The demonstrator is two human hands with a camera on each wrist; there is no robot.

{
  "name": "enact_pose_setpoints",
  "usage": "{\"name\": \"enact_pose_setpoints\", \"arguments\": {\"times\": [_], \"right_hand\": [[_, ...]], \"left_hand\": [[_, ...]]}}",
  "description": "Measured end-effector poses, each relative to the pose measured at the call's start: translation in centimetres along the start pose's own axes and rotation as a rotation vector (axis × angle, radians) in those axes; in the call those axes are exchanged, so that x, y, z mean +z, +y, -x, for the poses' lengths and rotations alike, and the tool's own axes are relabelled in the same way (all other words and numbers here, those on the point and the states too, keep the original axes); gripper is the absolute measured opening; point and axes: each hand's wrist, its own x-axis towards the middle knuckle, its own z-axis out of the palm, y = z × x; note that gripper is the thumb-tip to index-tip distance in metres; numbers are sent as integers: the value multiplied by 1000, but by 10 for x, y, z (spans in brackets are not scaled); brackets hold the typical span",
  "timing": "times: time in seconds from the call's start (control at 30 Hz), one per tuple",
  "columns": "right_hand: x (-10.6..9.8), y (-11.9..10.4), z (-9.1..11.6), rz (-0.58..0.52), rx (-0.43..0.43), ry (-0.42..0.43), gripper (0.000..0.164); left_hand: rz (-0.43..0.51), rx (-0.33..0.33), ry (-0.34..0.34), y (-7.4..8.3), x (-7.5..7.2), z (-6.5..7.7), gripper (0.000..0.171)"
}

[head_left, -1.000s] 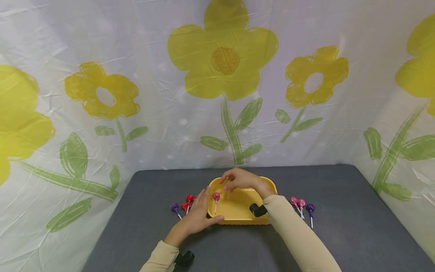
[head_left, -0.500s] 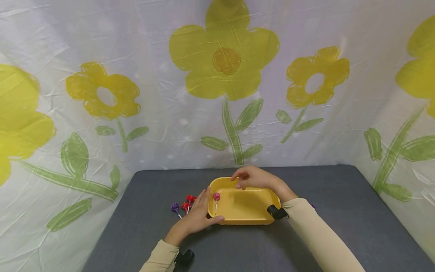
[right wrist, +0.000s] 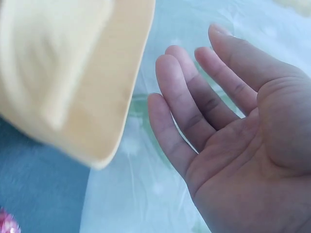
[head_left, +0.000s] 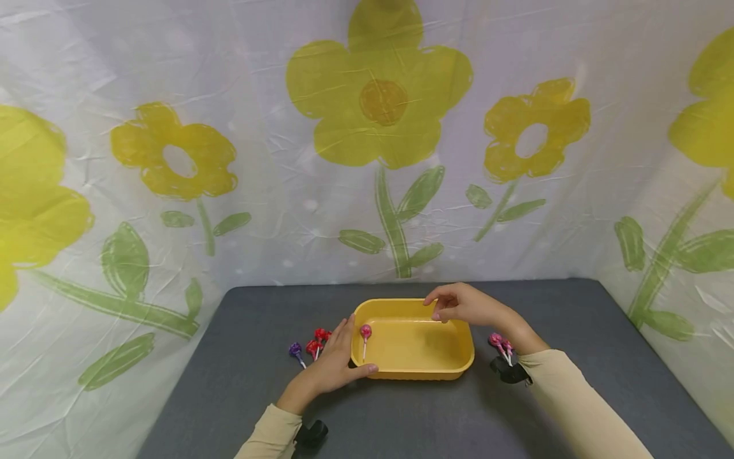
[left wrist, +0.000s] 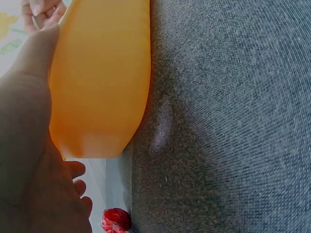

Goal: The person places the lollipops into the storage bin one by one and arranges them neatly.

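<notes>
A yellow plastic tray (head_left: 418, 349) stands on the dark table. One pink lollipop (head_left: 366, 331) lies inside it by the left wall, stick toward the front. My left hand (head_left: 328, 371) rests against the tray's front left corner, fingers straight along the left side and thumb at the front rim. Over the back right corner hovers my right hand (head_left: 471, 307); in the right wrist view its palm (right wrist: 243, 165) is bare and the fingers are loosely bent, apart from the tray.
Left of the tray lie a purple lollipop (head_left: 295, 350) and several red lollipops (head_left: 313, 347), partly behind my left hand. Pink lollipops (head_left: 496, 340) lie to the right, partly hidden by my right wrist. A flowered cloth (head_left: 275, 191) hangs behind the table (head_left: 401, 421).
My right hand has moved right, from above the tray's left half to its back right corner. The left hand, the tray and the lollipop in it stay put.
</notes>
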Motion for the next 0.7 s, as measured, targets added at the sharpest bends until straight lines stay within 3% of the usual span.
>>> {"name": "enact_pose_setpoints", "arguments": {"times": [0.7], "right_hand": [[-20,50,75,-2,63,117,34]], "left_hand": [[-3,-9,12,1,1,1,119]]}}
